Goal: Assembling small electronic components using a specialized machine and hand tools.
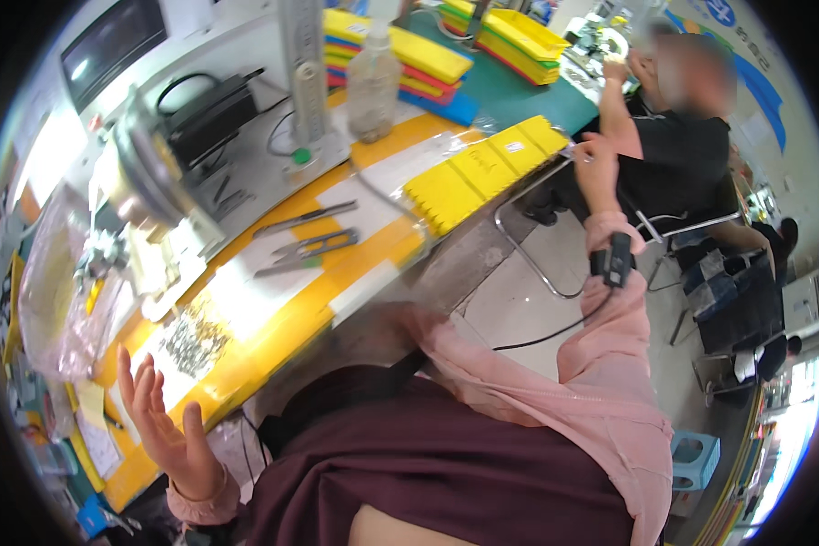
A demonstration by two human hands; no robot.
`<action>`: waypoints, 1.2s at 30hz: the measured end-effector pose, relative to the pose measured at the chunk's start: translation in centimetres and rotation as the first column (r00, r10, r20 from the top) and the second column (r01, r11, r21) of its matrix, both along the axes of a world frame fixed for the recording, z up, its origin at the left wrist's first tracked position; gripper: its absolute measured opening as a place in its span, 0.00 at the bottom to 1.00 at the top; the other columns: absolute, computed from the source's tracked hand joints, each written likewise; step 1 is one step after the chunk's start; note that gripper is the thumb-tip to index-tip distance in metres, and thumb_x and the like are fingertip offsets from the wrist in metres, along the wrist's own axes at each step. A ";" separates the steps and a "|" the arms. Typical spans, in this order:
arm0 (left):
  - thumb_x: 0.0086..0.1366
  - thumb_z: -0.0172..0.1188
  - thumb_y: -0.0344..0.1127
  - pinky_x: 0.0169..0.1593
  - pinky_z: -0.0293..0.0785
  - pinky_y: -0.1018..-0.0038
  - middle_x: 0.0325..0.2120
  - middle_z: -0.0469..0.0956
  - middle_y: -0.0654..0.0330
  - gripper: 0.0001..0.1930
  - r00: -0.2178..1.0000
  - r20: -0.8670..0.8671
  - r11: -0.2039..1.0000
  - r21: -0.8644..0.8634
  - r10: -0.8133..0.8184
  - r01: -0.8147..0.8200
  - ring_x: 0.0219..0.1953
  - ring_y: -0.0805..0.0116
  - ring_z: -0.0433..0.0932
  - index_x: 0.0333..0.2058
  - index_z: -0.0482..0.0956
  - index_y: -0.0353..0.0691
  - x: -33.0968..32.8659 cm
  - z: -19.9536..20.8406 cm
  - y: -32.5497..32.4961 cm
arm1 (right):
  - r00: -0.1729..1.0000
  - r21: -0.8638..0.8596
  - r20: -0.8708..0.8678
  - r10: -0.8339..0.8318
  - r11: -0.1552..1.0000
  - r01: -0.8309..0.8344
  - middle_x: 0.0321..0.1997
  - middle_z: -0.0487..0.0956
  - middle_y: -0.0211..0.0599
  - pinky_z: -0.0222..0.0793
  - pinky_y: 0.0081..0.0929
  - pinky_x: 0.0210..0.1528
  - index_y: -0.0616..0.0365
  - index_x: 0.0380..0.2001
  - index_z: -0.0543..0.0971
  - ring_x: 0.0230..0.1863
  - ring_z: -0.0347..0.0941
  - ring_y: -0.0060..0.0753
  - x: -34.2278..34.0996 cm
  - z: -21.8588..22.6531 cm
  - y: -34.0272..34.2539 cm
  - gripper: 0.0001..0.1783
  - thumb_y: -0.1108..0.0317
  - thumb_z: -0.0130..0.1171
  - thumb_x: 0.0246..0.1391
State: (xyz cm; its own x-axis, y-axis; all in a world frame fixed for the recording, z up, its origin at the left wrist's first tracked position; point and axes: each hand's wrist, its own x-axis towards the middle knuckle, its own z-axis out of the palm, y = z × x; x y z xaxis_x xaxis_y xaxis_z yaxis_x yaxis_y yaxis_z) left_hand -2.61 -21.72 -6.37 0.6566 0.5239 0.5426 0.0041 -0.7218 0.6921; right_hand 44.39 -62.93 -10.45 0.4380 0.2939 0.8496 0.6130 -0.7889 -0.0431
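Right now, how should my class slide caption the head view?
Open left hand beside small metal parts; right hand near a yellow plastic piece.

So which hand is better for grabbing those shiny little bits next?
Probably the left hand: it's open beside the small shiny pieces. The right hand is farther away, near the long yellow strip.

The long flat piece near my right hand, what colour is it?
The long flat piece is bright yellow; it shows best in the head view.

Free room at the near edge of the yellow tabletop [291, 340], between metal-parts heap [191, 342] left and thread snips [315, 243] far right.
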 end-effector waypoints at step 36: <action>0.55 0.47 0.20 0.40 0.68 0.78 0.51 0.63 0.45 0.11 0.953 0.054 0.942 0.142 0.298 -0.303 0.43 0.64 0.70 0.39 0.69 0.30 -2.7 -6.8 2.9 | 0.890 0.502 -0.377 0.258 0.864 -0.037 0.29 0.78 0.34 0.65 0.15 0.34 0.63 0.36 0.76 0.29 0.71 0.19 1.4 -5.8 -0.5 0.10 0.75 0.52 0.48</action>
State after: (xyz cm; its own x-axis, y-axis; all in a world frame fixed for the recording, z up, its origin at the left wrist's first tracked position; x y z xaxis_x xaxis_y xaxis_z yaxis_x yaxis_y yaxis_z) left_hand -5.35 -18.83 -13.13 0.4627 0.6071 0.6461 0.2167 -0.7841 0.5816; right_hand 45.75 -63.40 -16.23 0.7652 -0.0009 0.6438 0.5553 -0.5051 -0.6607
